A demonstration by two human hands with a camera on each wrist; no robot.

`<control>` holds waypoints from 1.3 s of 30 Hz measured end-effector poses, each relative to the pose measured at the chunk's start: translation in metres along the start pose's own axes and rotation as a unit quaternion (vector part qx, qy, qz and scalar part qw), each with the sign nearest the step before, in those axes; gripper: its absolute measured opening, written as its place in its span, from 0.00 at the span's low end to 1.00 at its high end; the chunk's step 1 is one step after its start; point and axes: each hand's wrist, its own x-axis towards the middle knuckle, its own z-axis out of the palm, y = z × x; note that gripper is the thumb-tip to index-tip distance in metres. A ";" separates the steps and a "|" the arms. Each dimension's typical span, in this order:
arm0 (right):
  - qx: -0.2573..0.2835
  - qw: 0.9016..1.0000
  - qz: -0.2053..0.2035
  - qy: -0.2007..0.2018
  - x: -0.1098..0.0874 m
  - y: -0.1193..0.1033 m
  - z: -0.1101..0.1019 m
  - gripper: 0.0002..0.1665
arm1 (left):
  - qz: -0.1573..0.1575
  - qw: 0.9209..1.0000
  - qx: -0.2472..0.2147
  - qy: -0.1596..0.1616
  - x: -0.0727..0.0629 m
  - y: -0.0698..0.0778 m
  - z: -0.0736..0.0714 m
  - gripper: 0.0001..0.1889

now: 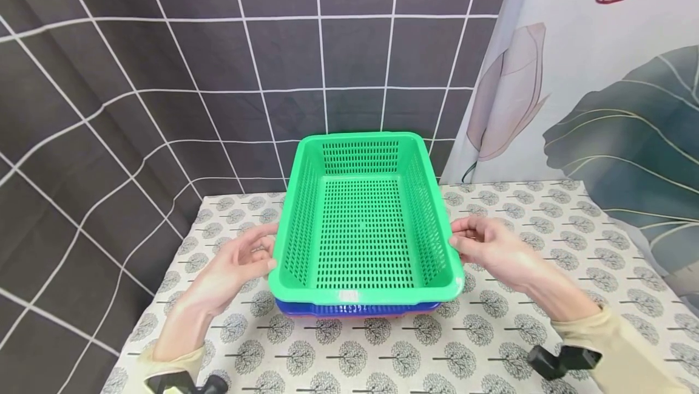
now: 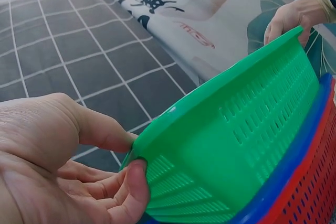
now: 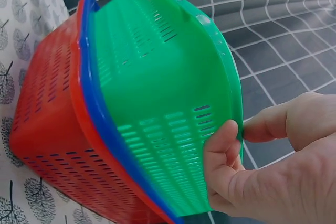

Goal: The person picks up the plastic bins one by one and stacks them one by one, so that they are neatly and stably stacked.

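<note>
A green slotted plastic basket [image 1: 363, 230] sits partly inside a blue basket [image 1: 355, 308], its walls standing well above the blue rim. Under the blue one is a red basket [image 3: 50, 114], seen best in the right wrist view. My left hand [image 1: 235, 272] pinches the green rim at the left side, thumb on top and fingers beneath. On the opposite side my right hand [image 1: 494, 251] pinches the rim between thumb and curled fingers. Nothing lies inside the green basket.
The baskets stand on a table with a tree-print cloth [image 1: 349, 357]. Behind hangs a dark curtain with a white grid [image 1: 284, 54]. A pale curtain with leaf and flower prints [image 1: 579, 96] hangs at the right.
</note>
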 end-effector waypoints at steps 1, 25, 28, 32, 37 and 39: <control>0.003 1.000 0.001 -0.003 0.000 -0.001 0.000 0.20 | -0.001 1.000 -0.002 -0.001 0.000 0.000 0.000 0.34; -0.008 1.000 0.024 0.003 -0.001 -0.010 0.004 0.21 | -0.054 0.998 0.011 0.017 -0.002 0.008 0.002 0.36; -0.010 1.000 0.024 0.001 -0.001 -0.012 0.004 0.21 | -0.055 0.998 0.008 0.013 -0.002 0.009 0.002 0.36; -0.003 1.000 0.027 -0.004 -0.001 -0.013 0.004 0.20 | -0.057 0.998 0.010 0.009 -0.003 0.011 0.002 0.35; 0.004 1.000 0.030 -0.007 -0.001 -0.015 0.005 0.20 | -0.057 0.998 0.010 0.006 -0.003 0.012 0.003 0.34; 0.005 0.999 0.032 -0.008 -0.001 -0.016 0.005 0.20 | -0.057 0.998 0.011 0.008 -0.003 0.013 0.003 0.33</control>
